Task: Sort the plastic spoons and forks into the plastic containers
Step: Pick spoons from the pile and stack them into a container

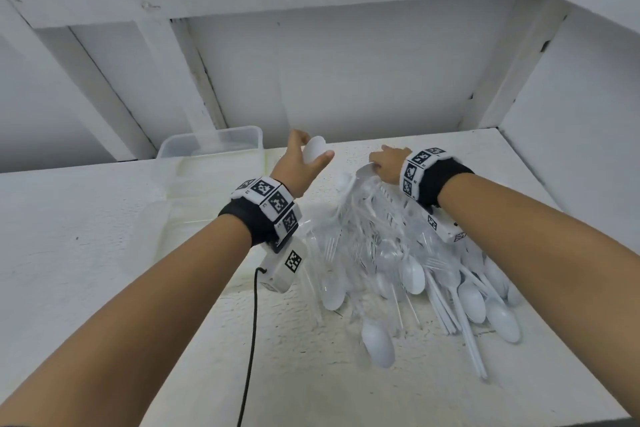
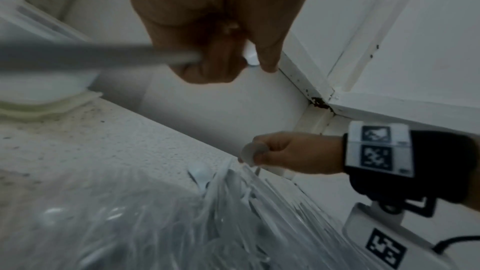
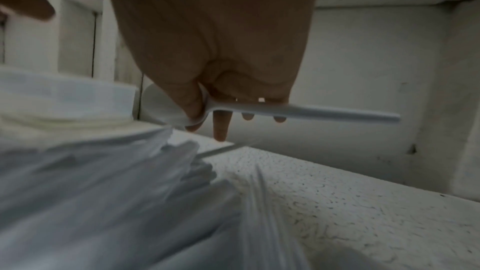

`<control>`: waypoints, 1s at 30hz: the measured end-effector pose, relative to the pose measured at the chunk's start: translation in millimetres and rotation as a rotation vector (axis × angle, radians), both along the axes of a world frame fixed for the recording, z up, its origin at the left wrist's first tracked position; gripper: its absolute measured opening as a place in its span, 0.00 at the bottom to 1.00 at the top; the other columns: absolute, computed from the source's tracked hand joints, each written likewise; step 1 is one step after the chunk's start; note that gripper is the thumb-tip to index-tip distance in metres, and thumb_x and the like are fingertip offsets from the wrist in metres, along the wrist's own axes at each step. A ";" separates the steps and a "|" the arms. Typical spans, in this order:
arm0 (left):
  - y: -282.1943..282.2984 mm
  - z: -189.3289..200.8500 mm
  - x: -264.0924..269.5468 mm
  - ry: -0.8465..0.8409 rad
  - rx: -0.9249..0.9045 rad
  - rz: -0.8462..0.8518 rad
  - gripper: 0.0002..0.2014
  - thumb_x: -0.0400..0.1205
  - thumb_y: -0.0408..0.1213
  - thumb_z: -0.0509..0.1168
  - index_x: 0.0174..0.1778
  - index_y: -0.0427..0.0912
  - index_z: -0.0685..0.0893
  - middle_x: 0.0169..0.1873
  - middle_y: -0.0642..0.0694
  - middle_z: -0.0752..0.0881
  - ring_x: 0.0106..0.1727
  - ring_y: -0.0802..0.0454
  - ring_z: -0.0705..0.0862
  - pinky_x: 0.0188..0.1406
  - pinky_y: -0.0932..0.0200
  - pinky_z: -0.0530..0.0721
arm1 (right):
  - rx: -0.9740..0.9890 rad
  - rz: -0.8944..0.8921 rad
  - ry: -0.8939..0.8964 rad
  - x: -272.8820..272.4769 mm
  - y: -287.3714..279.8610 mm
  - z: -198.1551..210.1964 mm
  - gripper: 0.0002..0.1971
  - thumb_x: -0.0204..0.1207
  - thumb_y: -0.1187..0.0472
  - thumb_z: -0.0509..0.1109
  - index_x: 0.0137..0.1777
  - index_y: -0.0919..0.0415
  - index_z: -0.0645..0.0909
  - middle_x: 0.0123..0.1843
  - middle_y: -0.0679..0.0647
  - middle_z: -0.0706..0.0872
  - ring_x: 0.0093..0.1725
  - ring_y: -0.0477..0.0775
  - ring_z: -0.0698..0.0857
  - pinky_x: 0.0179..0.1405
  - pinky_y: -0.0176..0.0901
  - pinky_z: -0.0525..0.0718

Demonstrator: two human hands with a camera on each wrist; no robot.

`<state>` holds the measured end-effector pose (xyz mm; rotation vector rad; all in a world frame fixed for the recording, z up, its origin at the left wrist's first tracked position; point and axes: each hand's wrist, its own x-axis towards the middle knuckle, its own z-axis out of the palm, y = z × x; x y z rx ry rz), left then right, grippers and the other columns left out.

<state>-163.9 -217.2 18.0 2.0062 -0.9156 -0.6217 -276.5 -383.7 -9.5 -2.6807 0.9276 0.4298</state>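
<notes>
A heap of white plastic spoons and forks (image 1: 398,260) lies on the white shelf, partly inside a crumpled clear bag (image 2: 116,223). My left hand (image 1: 312,146) is raised beyond the heap and grips a white spoon (image 1: 314,157) by its bowl; in the left wrist view its blurred handle (image 2: 91,54) sticks out leftwards. My right hand (image 1: 375,167) is over the heap's far end, thumb and fingers pinching another white spoon (image 3: 337,113), its bowl (image 3: 161,106) on the left. Clear plastic containers (image 1: 211,146) stand at the back left.
The shelf (image 1: 104,253) sits in a white recess with a back wall (image 1: 346,80) and side walls close by. A black cable (image 1: 254,322) hangs from the left wrist camera. Loose spoons (image 1: 377,343) lie at the heap's near edge.
</notes>
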 end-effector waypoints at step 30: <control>-55.7 -19.0 -1.4 -0.223 0.451 -0.130 0.07 0.75 0.38 0.67 0.39 0.39 0.76 0.33 0.46 0.79 0.36 0.46 0.79 0.38 0.59 0.75 | -0.393 0.015 -0.022 -69.6 0.0 46.4 0.08 0.83 0.61 0.52 0.56 0.58 0.72 0.44 0.52 0.81 0.43 0.56 0.76 0.50 0.48 0.68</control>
